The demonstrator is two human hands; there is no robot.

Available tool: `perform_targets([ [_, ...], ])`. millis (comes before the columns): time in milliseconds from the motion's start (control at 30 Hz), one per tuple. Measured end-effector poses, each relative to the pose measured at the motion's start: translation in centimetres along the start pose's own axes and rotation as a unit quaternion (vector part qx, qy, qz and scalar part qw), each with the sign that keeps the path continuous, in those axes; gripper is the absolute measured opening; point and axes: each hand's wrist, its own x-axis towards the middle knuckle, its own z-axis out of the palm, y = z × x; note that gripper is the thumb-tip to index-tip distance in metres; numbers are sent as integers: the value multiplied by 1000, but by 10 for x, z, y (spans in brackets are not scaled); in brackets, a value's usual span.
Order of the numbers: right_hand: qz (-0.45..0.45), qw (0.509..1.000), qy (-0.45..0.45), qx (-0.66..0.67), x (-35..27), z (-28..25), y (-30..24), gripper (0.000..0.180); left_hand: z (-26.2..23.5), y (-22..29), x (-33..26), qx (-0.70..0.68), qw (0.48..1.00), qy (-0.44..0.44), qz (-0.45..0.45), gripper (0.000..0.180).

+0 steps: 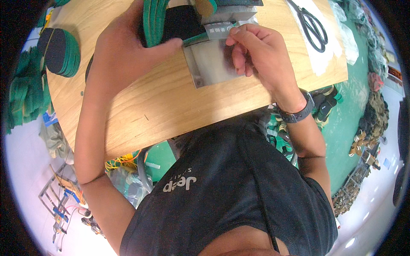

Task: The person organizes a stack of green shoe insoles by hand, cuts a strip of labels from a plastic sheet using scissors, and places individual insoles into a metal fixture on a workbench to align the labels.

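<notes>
My left hand (pixel 121 53) is slightly blurred at the upper left, its thumb stretched out to the right. Its fingertips reach past the top edge of the view. Beside it stands a stack of green-edged, dark insole-shaped pieces (pixel 154 21), and a dark flat surface (pixel 181 23) shows behind the thumb. Toward the right, my right hand (pixel 265 53) hovers over a shiny metal plate (pixel 209 64) with its fingers curled and thumb and forefinger together. Those fingertips meet the end of a printed whitish strip (pixel 218 30) on a metal device (pixel 235 13). Whether they pinch it is unclear.
The wooden table (pixel 171 106) carries another insole stack (pixel 62 53) at its left edge. Black-handled scissors (pixel 314 30) lie on white paper (pixel 318 59) at the far right. Green pieces (pixel 30 89) are heaped left of the table. Orange cables (pixel 124 161) show below its near edge.
</notes>
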Motion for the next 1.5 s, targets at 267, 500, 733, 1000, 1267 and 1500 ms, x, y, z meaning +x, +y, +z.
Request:
perform_targets([
  [267,-53,995,53,59,-10,-8,8,22,3,-2,1,111,989,52,77,32],
  [500,-56,994,51,82,-2,-13,3,22,-17,-3,-4,-109,990,93,-6,33],
  [733,-9,1000,-2,-16,7,-2,2,28,-16,-22,-9,-127,971,200,-23,34],
  [1000,-13,999,27,-20,8,2,1,26,-15,-44,-6,-141,962,234,20,41],
  [1267,-18,994,105,-7,-12,6,3,25,-14,-26,-11,-126,983,128,-28,43],
  [1500,-151,976,141,-65,-25,0,13,14,-3,13,3,-5,996,87,9,39],
])
